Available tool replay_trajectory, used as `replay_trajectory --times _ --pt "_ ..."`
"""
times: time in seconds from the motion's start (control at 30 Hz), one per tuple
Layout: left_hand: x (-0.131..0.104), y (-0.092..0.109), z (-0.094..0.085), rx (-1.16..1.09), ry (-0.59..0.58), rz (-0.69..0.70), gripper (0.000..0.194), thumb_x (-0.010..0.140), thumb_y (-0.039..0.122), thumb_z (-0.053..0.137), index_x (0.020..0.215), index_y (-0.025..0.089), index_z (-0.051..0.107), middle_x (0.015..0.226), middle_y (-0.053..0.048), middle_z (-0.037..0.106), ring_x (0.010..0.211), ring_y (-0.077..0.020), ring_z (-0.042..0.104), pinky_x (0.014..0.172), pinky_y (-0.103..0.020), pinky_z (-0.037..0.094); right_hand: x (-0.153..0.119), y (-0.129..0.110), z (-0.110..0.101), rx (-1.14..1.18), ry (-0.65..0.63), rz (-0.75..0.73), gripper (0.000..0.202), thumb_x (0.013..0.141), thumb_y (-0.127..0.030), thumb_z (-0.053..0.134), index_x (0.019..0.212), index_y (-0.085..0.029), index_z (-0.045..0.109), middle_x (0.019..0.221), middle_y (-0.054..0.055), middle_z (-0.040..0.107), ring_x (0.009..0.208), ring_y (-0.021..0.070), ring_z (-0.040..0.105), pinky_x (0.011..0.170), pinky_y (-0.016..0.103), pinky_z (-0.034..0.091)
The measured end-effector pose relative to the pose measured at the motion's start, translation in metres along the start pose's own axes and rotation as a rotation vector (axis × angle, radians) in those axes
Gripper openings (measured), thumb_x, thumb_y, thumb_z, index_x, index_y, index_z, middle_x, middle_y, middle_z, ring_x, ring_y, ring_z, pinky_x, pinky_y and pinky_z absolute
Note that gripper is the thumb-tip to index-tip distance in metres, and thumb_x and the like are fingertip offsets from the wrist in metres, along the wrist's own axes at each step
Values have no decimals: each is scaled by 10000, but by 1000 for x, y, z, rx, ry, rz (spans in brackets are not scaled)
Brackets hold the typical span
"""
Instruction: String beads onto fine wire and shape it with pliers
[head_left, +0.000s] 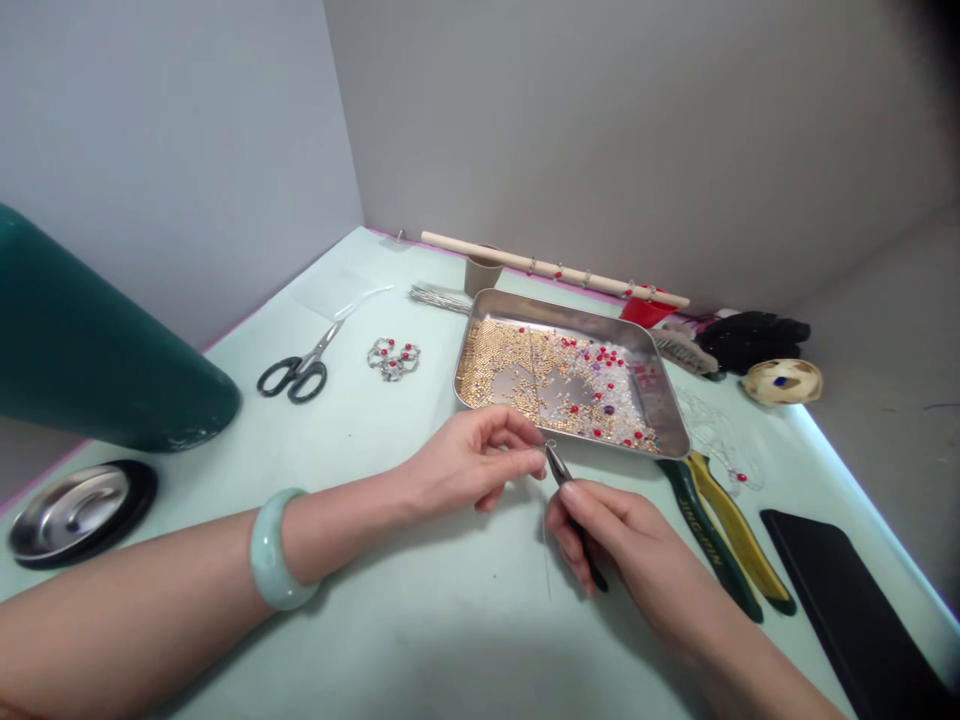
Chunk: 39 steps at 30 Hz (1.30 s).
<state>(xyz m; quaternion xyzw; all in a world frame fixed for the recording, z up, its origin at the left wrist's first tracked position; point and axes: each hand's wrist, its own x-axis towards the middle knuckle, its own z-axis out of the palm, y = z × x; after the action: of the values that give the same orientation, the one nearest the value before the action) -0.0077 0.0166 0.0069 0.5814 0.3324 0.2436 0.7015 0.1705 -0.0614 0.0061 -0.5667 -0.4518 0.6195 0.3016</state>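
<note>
A pale green table (435, 625) is under everything. On it sits a shiny metal tray (570, 322), just past the hands. Big yellow and green pliers (724, 530) lie to the right of the right hand. The left hand (480, 460) is bent, with its thumb and pointing finger nearly together, close to the tray's front edge. I can't tell if they pinch anything. The right hand (611, 525) is curled tight around small pliers (559, 468). Their tip is at a tiny loop in a thin wire (548, 560), right beside the left fingertips. Little gold, clear and red beads (484, 365) fill much of the tray.
</note>
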Motion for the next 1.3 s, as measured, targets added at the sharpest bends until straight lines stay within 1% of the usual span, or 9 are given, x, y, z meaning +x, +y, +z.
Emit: replay_trajectory --times 0.2,0.37,0.5,0.63,0.77,0.87,1.03,1.23,1.3 --pt "-1 1 6 88 154 25 162 793 273 616 897 148 620 782 -20 686 388 -19 420 368 -151 347 -1 -1 4 -28 22 -5 380 910 -480 452 734 -159 557 536 -38 453 436 89 418 435 233 321" --pt "-2 1 5 137 214 31 142 783 264 619 851 151 673 764 -21 703 360 -23 418 361 -168 352 -1 -3 6 -48 35 10 386 909 -489 442 731 -165 550 537 -41 447 433 89 406 443 238 324" --pt "-2 2 5 142 213 39 140 796 271 599 800 143 657 732 -24 698 351 -32 420 365 -185 356 -1 -4 7 -74 32 24 383 903 -485 444 715 -166 543 531 -41 444 422 89 396 435 241 314" --pt "-1 2 7 146 211 63 138 798 272 595 815 144 643 759 -29 694 377 -36 438 378 -186 365 -1 -2 9 -87 55 0 381 914 -476 426 731 -165 548 537 -40 448 434 91 413 451 242 329" --pt "0 1 8 55 154 0 140 800 281 598 844 150 571 805 -29 689 354 -24 434 362 -178 334 -2 0 12 -123 103 -20 376 919 -473 428 732 -168 543 543 -37 460 456 99 437 479 249 345" --pt "0 1 8 27 112 9 156 823 296 577 852 148 538 815 -33 685 353 -23 442 374 -181 335 -3 0 14 -127 109 -37 374 921 -471 431 730 -168 542 547 -34 472 470 104 450 489 251 349" --pt "0 2 6 4 101 20 158 832 302 568 829 150 523 780 -19 679 343 -23 423 365 -183 310 -4 -3 12 -77 73 -8 373 909 -476 452 722 -166 537 553 -24 496 493 110 468 496 248 368" --pt "3 2 0 -114 134 -23 137 849 289 556 836 159 515 808 -17 692 318 -6 328 340 -195 188 -3 -7 5 32 -34 24 362 892 -482 476 763 -155 564 620 7 555 536 126 528 521 258 406" --pt "4 2 -2 -165 136 -47 133 847 286 563 847 162 518 801 -13 689 322 -5 296 343 -206 161 -2 -7 3 25 -32 -2 357 898 -474 471 767 -158 570 621 8 561 551 129 532 539 262 412"
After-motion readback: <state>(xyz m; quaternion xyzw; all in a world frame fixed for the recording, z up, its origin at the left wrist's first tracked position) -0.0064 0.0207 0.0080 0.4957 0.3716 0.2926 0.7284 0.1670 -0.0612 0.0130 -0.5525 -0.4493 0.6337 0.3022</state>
